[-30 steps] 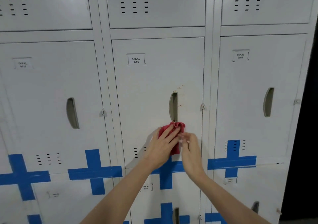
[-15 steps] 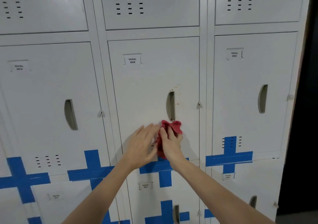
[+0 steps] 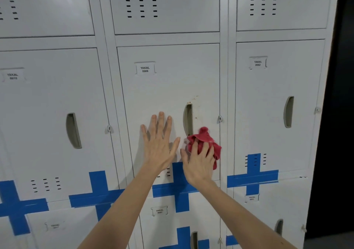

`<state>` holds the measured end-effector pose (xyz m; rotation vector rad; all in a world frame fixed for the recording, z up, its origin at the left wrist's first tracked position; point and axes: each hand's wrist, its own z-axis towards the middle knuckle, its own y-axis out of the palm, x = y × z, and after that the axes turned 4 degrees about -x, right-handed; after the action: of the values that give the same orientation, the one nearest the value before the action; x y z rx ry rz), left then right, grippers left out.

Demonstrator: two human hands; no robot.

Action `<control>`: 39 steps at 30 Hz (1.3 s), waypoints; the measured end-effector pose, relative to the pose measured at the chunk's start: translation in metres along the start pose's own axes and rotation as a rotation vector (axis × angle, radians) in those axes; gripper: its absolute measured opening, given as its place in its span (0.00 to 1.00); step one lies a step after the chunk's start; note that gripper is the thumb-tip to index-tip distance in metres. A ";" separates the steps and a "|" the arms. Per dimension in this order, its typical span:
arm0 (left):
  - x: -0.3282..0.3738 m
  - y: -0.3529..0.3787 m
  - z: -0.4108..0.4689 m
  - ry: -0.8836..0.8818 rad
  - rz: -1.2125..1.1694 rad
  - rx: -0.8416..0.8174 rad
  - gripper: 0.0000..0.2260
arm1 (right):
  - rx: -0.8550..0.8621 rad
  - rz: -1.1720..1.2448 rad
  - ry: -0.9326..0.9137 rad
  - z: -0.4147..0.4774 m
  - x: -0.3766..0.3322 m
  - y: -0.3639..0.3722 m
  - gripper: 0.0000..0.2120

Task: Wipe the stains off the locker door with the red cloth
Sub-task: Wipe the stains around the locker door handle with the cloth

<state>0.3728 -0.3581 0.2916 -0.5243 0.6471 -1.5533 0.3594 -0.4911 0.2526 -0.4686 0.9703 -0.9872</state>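
The grey locker door [image 3: 166,88] labelled YAKAL 0006 fills the middle of the head view. Small reddish-brown stains [image 3: 195,107] dot it above and to the right of its recessed handle [image 3: 188,119]. My right hand [image 3: 198,162] presses the crumpled red cloth [image 3: 204,138] against the door just below and right of the handle. My left hand [image 3: 160,143] lies flat on the door left of the handle, fingers spread upward, holding nothing.
Matching grey lockers surround this door: 0010 [image 3: 47,99] on the left, 0002 [image 3: 275,99] on the right, vented doors above. Blue tape crosses [image 3: 179,187] run along the lower row. A dark gap [image 3: 341,114] lies past the cabinet's right edge.
The cloth passed from my left hand to my right, which shifted it rightward under the handle. My left hand let go and moved up-left, flattening on the door.
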 end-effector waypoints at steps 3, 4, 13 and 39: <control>-0.002 0.002 0.000 0.008 -0.005 0.007 0.31 | 0.038 -0.065 -0.100 0.010 0.008 -0.005 0.33; -0.003 0.003 0.000 0.007 -0.008 0.013 0.30 | 0.040 -0.072 -0.137 0.014 0.009 -0.008 0.33; -0.002 0.002 0.000 0.001 -0.027 0.006 0.30 | 0.151 -0.028 -0.336 0.060 0.008 -0.037 0.30; 0.008 -0.006 0.024 -0.021 -0.028 0.075 0.32 | 0.142 -0.412 -0.535 0.053 0.041 -0.049 0.40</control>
<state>0.3840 -0.3684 0.3132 -0.4940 0.5653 -1.5899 0.3888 -0.5549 0.2963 -0.7834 0.3228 -1.2044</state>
